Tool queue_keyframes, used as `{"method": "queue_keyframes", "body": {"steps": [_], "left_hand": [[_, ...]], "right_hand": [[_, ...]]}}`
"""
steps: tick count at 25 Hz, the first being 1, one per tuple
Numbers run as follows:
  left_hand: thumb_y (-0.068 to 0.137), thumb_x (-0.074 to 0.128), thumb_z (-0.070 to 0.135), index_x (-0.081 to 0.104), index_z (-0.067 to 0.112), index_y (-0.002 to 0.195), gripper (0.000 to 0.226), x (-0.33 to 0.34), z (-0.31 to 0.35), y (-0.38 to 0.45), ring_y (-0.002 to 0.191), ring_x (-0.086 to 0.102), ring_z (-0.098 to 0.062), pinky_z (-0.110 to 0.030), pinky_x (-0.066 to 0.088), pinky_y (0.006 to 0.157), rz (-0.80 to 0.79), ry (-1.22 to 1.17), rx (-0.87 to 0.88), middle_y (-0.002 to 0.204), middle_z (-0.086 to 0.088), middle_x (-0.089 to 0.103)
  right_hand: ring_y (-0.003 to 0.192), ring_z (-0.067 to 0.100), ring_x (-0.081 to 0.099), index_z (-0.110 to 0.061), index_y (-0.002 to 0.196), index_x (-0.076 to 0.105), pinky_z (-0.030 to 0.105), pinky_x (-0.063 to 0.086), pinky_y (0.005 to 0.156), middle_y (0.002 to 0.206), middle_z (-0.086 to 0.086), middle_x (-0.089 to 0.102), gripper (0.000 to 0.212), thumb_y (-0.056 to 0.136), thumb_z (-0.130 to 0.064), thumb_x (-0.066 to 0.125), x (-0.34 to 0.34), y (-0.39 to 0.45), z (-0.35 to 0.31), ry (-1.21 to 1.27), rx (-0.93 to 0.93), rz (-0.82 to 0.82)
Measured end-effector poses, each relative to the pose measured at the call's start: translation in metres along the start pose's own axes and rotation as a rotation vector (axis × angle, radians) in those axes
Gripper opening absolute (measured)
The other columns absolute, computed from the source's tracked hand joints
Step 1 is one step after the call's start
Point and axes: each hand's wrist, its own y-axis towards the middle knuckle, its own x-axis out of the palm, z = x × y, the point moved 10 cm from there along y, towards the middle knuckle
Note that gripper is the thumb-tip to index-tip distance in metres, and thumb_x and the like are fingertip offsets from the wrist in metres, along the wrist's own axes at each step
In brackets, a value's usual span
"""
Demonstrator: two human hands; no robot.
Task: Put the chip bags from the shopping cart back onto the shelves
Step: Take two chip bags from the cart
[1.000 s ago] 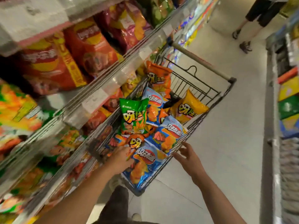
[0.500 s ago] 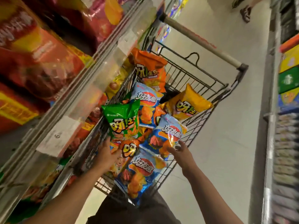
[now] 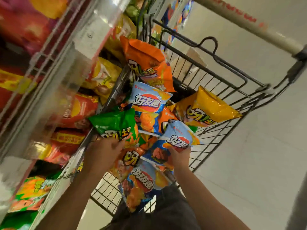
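Note:
A black wire shopping cart (image 3: 232, 83) holds several chip bags. My left hand (image 3: 103, 155) grips the lower edge of a green chip bag (image 3: 114, 125) at the cart's left side. My right hand (image 3: 178, 157) is closed on the bottom of a blue chip bag (image 3: 177, 138) in the middle of the cart. Around them lie an orange bag (image 3: 146, 63), a yellow bag (image 3: 204, 108), another blue bag (image 3: 147, 102) and a blue bag (image 3: 142, 183) nearest me.
Shelves (image 3: 54, 77) full of red, yellow and green chip bags run along the left, close against the cart. The cart's handle bar (image 3: 245, 22) crosses the top right. Pale aisle floor (image 3: 249, 163) lies to the right.
Both hands went from reaching over the cart to closing on bags: left on the green one, right on the blue one. The camera has leaned in closer to the cart.

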Motion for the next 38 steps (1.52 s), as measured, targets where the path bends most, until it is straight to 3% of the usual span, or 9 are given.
{"method": "queue_keyframes", "body": {"steps": [7, 11, 13, 15, 19, 24, 31, 36, 38], "left_hand": [[0.085, 0.078, 0.031, 0.050, 0.015, 0.134, 0.059, -0.042, 0.034, 0.044, 0.127, 0.045, -0.032, -0.042, 0.043, 0.101, 0.256, -0.248, -0.028, 0.137, -0.016, 0.044], [0.079, 0.083, 0.015, 0.038, 0.009, 0.147, 0.082, -0.033, -0.016, 0.001, 0.137, 0.033, -0.014, -0.021, 0.035, 0.113, 0.383, -0.350, -0.090, 0.148, -0.027, 0.030], [0.080, 0.082, 0.012, 0.041, 0.006, 0.142, 0.075, -0.031, -0.030, -0.016, 0.123, 0.036, 0.017, 0.003, 0.033, 0.097, 0.520, -0.409, -0.080, 0.143, -0.027, 0.034], [0.083, 0.079, 0.006, 0.044, 0.010, 0.137, 0.065, -0.012, -0.058, -0.027, 0.118, 0.047, 0.015, -0.001, 0.045, 0.086, 0.566, -0.608, -0.225, 0.137, -0.011, 0.043], [0.084, 0.081, 0.014, 0.039, 0.017, 0.147, 0.075, 0.066, -0.081, -0.007, 0.135, 0.050, -0.027, -0.037, 0.045, 0.103, 0.103, -0.789, -0.458, 0.150, -0.009, 0.049], [0.088, 0.078, 0.020, 0.051, 0.015, 0.143, 0.062, 0.065, -0.078, 0.027, 0.124, 0.059, -0.029, -0.048, 0.049, 0.102, 0.070, -0.885, -0.375, 0.137, -0.010, 0.062], [0.090, 0.074, 0.017, 0.069, -0.004, 0.102, 0.025, 0.062, -0.066, -0.003, 0.082, 0.066, -0.026, -0.024, 0.043, 0.060, 0.069, -0.722, -0.170, 0.098, -0.017, 0.071], [0.093, 0.067, 0.018, 0.063, -0.004, 0.096, 0.023, -0.005, -0.031, -0.041, 0.108, 0.054, -0.038, -0.044, 0.042, 0.094, 0.302, -0.464, 0.166, 0.113, -0.026, 0.057], [0.095, 0.062, 0.019, 0.057, 0.001, 0.095, 0.019, -0.032, -0.022, -0.070, 0.100, 0.055, -0.033, -0.046, 0.043, 0.086, 0.363, -0.526, 0.312, 0.103, -0.021, 0.057]], "right_hand": [[0.103, 0.021, 0.070, -0.029, 0.143, 0.044, 0.027, 0.060, 0.060, 0.124, 0.000, 0.067, 0.115, 0.043, -0.046, 0.097, -0.004, 0.002, 0.001, 0.286, 0.103, -0.054], [0.114, 0.037, 0.066, -0.029, 0.151, 0.033, 0.051, 0.060, 0.086, 0.133, 0.012, 0.065, 0.096, 0.073, -0.029, 0.090, 0.003, 0.010, 0.017, 0.409, 0.270, -0.119], [0.105, 0.038, 0.070, -0.027, 0.151, 0.035, 0.045, 0.062, 0.070, 0.129, 0.017, 0.067, 0.082, 0.083, -0.025, 0.082, 0.007, 0.011, 0.015, 0.514, 0.309, -0.159], [0.093, 0.033, 0.072, -0.020, 0.150, 0.039, 0.036, 0.059, 0.058, 0.127, 0.018, 0.067, 0.069, 0.090, -0.018, 0.074, 0.010, 0.010, 0.010, 0.569, 0.300, -0.185], [0.106, 0.036, 0.072, -0.016, 0.144, 0.050, 0.045, 0.063, 0.075, 0.128, 0.016, 0.069, 0.060, 0.089, -0.015, 0.074, 0.019, 0.003, 0.004, 0.520, 0.295, -0.259], [0.125, 0.040, 0.062, -0.008, 0.139, 0.060, 0.056, 0.048, 0.108, 0.134, 0.019, 0.066, 0.051, 0.092, -0.022, 0.072, 0.031, 0.002, -0.022, 0.384, 0.200, -0.346], [0.103, 0.036, 0.073, -0.010, 0.131, 0.065, 0.049, 0.061, 0.086, 0.119, 0.014, 0.074, 0.044, 0.089, -0.011, 0.076, 0.034, -0.064, -0.044, 0.050, -0.278, -0.407], [0.097, 0.031, 0.075, -0.006, 0.132, 0.062, 0.039, 0.062, 0.074, 0.115, 0.013, 0.076, 0.055, 0.081, -0.012, 0.084, 0.021, -0.145, -0.056, 0.108, -0.533, -0.311], [0.096, 0.025, 0.077, -0.012, 0.131, 0.062, 0.032, 0.062, 0.070, 0.111, 0.007, 0.078, 0.059, 0.077, -0.018, 0.086, -0.001, -0.178, -0.061, 0.161, -0.594, -0.298]]}}
